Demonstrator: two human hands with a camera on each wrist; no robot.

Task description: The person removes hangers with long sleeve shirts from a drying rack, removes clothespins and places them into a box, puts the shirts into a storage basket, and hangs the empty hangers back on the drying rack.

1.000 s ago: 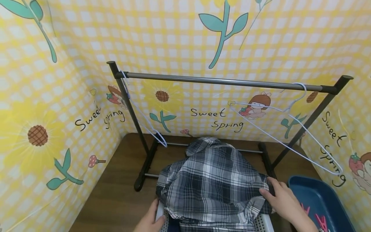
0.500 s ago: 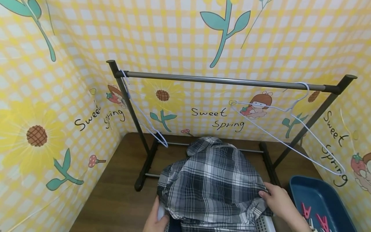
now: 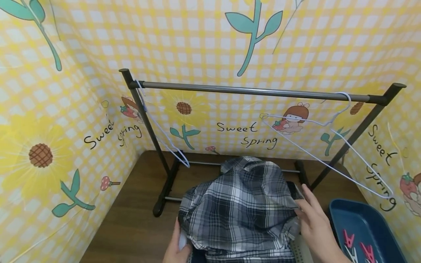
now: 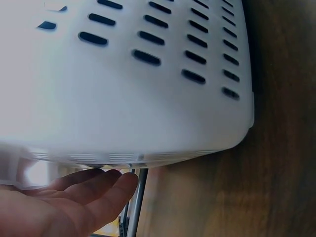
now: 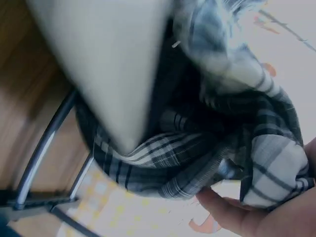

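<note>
A grey, black and white plaid shirt [image 3: 236,204] lies heaped over a white perforated basket [image 4: 113,108], covering most of it. My left hand [image 3: 176,244] holds the basket's left rim, thumb on the inner side and fingers along the outer wall. In the right wrist view, my right hand [image 5: 247,215] pinches the shirt's cloth, which opens into a dark fold in front of the basket's pale edge. Part of a dark blue item shows inside the basket beneath the shirt.
Behind the basket stands a dark metal clothes rack [image 3: 230,88]. One pale hanger [image 3: 164,140] hangs at its left end, another hanger [image 3: 306,155] at its right. A blue tub [image 3: 353,210] with pink clothes pegs [image 3: 348,238] sits at right on the wooden table [image 3: 118,219].
My right hand has shifted its hold on the shirt, and the cloth's right side and top have moved and bunched up. My left hand stays at the basket rim.
</note>
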